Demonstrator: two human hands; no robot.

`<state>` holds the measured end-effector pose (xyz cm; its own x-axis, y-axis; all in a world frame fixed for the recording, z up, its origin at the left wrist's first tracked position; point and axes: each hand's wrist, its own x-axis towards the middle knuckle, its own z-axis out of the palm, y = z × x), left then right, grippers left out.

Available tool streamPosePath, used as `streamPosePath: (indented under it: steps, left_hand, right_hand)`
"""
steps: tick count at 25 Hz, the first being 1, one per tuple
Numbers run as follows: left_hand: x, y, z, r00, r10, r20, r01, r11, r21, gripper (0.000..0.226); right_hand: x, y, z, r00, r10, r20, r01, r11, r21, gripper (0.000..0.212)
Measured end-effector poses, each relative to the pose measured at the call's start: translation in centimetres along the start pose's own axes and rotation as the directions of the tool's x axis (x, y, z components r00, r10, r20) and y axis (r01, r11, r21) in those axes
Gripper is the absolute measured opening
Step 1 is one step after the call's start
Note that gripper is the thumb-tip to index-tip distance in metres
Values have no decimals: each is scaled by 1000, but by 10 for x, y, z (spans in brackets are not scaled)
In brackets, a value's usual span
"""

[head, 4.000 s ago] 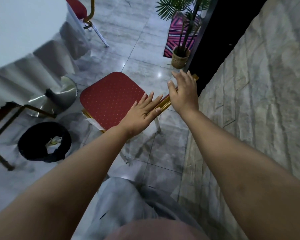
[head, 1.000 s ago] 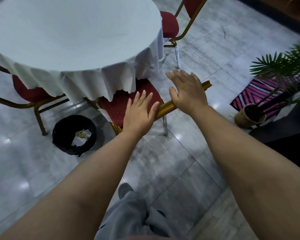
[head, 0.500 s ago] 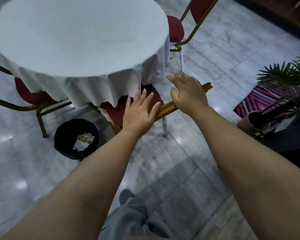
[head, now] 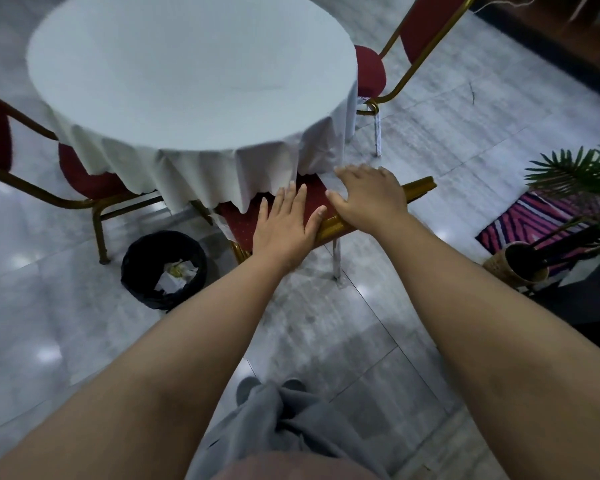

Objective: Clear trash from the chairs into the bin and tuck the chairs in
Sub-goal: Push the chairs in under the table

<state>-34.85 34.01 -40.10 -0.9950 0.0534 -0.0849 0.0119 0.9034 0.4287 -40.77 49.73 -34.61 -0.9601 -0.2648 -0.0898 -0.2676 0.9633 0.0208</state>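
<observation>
A grey marble-tiled floor [head: 430, 140] fills the room, with a round table [head: 187, 71] under a white tablecloth [head: 201, 168], a potted palm [head: 575, 174] and a striped rug [head: 534, 216] off to the right. Compared with a moment ago, the red chair [head: 312, 199] sits deeper under the near edge of the table, the cloth now draping over more of its seat. Its gold back rail [head: 420, 187] runs from lower left to upper right, the seat pointing in under the table. The left hand [head: 284, 230] lies flat and open on the seat; the right hand [head: 368, 195] presses open-palmed on the rail. A black bin [head: 136, 265] holding crumpled paper [head: 175, 271] stands on the floor left of the chair.
</observation>
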Motion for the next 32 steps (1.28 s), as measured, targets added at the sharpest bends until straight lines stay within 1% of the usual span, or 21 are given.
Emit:
streamPosePath:
  steps: [3,6,9,11,15,17,19,22,28,32]
  left_hand:
    - [-21,-33,-8,994,-111,-5,111,988,103,74]
    - [-46,-69,-13,965,-261,19,255,954,158,75]
    - [-64,-96,-17,925,-379,29,370,916,152,75]
    - [-73,-116,-21,898,-439,37,429,891,147,74]
    - [-86,-162,-29,860,-509,33,504,858,99,72]
    - [-93,-198,-31,847,-528,67,523,849,75,72]
    - [-98,-235,-33,836,-534,128,527,845,86,72]
    - [-98,-295,-44,823,-527,209,514,850,117,72]
    - [-92,-418,-69,802,-518,297,513,852,101,72]
    - [-80,-461,-66,781,-539,316,563,826,20,73]
  right_hand:
    - [0,-15,-2,998,-44,53,46,998,-42,66]
    - [3,-35,-3,984,-136,117,140,990,-25,66]
    - [8,-64,5,960,-228,162,223,973,51,62]
    - [10,-92,13,940,-286,186,272,957,99,63]
    - [18,-151,35,900,-385,204,359,921,153,62]
    - [30,-187,52,878,-415,239,379,907,183,63]
    - [43,-221,72,866,-411,286,360,908,215,65]
    - [59,-273,100,863,-338,375,254,933,256,67]
    - [72,-381,147,820,-272,504,68,920,386,68]
    - [84,-413,178,815,-186,548,-61,914,401,67]
